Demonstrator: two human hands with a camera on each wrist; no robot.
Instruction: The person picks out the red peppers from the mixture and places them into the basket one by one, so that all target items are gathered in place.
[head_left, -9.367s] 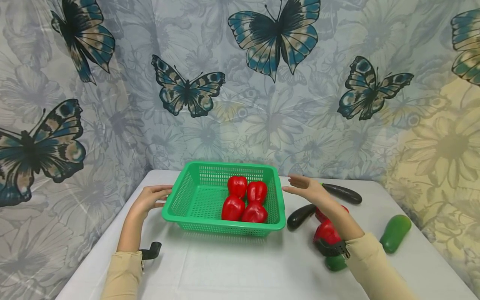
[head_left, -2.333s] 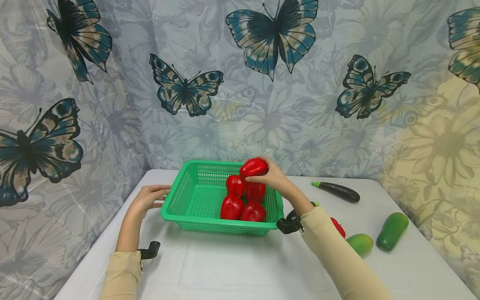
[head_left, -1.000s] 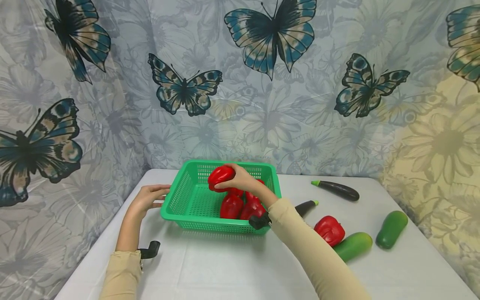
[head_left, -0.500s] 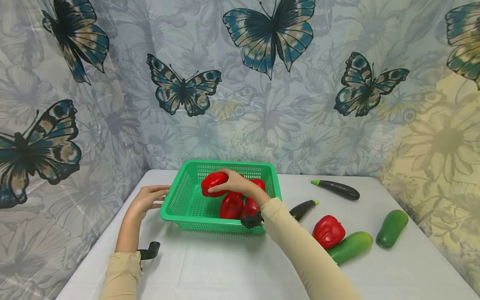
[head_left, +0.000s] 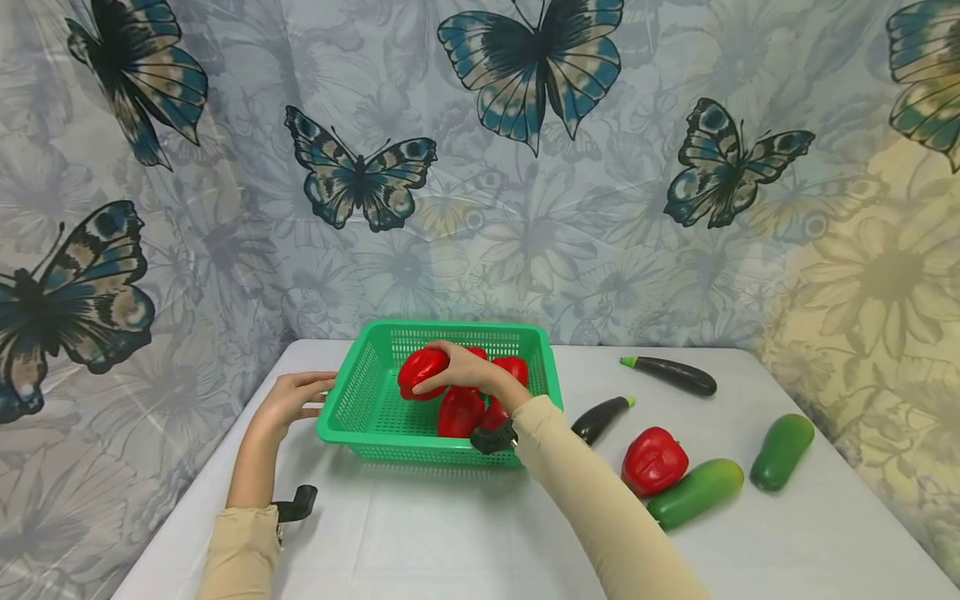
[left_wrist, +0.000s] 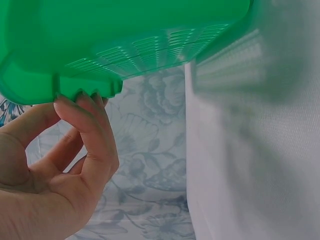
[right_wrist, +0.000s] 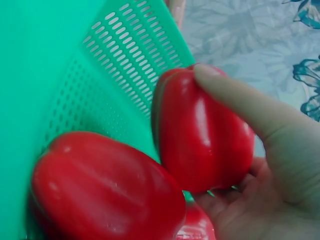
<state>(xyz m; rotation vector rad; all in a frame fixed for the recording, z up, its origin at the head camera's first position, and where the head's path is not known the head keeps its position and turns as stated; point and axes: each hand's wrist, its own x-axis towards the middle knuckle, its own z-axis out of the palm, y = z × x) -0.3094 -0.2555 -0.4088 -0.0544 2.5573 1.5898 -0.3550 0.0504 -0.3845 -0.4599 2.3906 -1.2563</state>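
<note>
A green perforated plastic basket stands on the white table with several red bell peppers in its right half. My right hand grips another red bell pepper inside the basket, left of the others. In the right wrist view, the thumb lies across the top of the held bell pepper and fingers are partly hidden beneath it, near another bell pepper. My left hand holds the basket's left rim. Its bent fingers meet the rim's edge in the left wrist view; the thumb's tip is hidden.
Right of the basket lie a small eggplant, a longer eggplant farther back, a red bell pepper and two green, oblong vegetables, one beside the pepper and one farther right. A butterfly-print cloth hangs behind.
My right hand has taken a bell pepper from the right side, carried it left over the basket's right side and lowered it into the basket. My left hand stays at the rim.
</note>
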